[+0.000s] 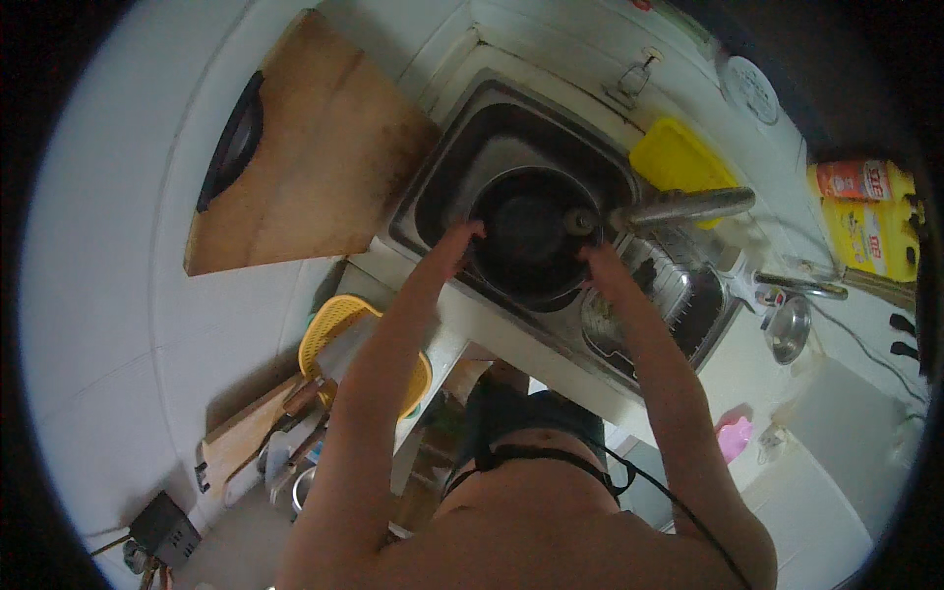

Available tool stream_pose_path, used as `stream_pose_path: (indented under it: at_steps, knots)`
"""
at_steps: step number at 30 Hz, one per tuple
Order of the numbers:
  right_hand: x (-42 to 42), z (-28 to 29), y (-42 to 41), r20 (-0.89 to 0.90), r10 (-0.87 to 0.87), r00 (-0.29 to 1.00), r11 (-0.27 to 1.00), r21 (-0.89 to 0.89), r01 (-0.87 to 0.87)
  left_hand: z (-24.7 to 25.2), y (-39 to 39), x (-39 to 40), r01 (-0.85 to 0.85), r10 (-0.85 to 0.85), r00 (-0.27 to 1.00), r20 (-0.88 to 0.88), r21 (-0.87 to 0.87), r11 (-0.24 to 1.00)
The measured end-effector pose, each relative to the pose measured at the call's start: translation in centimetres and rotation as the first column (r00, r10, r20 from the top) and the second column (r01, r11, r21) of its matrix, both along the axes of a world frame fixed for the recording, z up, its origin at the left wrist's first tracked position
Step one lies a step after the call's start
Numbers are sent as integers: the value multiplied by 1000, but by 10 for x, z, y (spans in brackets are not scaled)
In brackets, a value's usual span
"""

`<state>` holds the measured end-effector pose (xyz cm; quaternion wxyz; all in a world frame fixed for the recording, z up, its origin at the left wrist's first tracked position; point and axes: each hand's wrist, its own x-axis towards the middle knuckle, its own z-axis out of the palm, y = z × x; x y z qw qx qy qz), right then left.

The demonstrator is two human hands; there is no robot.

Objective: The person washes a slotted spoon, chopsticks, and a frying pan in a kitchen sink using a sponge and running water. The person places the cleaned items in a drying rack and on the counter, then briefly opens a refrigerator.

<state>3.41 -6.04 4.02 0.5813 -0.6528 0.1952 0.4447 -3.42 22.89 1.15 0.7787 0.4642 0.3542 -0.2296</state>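
A dark round pot [527, 240] sits in the left basin of a stainless steel double sink [442, 199]. My left hand [464, 247] grips the left side of its rim. On the opposite side, my right hand [601, 269] holds the rim, its fingertips partly hidden. The faucet [682, 208] reaches over the pot from the right, with its spout end above the pot's right half. What the pot holds is too dark to make out.
A large wooden cutting board [317, 155] leans at the left wall. A yellow basket [339, 313] with a cleaver stands left of my arm. A wire rack [675, 280] is in the right basin, with a yellow tray [682, 158] behind. Yellow bottles [866, 236] stand far right.
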Motion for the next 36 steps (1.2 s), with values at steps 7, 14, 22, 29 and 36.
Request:
stream_pose_path:
  at_steps: [7, 14, 22, 29, 36]
  knots:
    - [-7, -1, -28, 124, -162, 979, 979, -107, 176, -29, -37, 24, 1, -6, 999, -50, -93, 996]
    - [0, 1, -39, 90, -72, 993, 985, -149, 85, -23, -40, 24, 61, -62, 998, 25, 14, 998]
    - [0, 32, -25, 121, -43, 992, 972, -224, 69, -43, -38, 22, 76, -80, 996, 46, 74, 994]
    - [-4, 15, -36, 111, -6, 994, 976, -216, 30, -66, -50, 15, -51, 63, 997, 48, -227, 973]
    - [-1, 8, -28, 112, 31, 993, 985, -174, -11, -110, -42, 7, -19, 13, 994, 104, 64, 998]
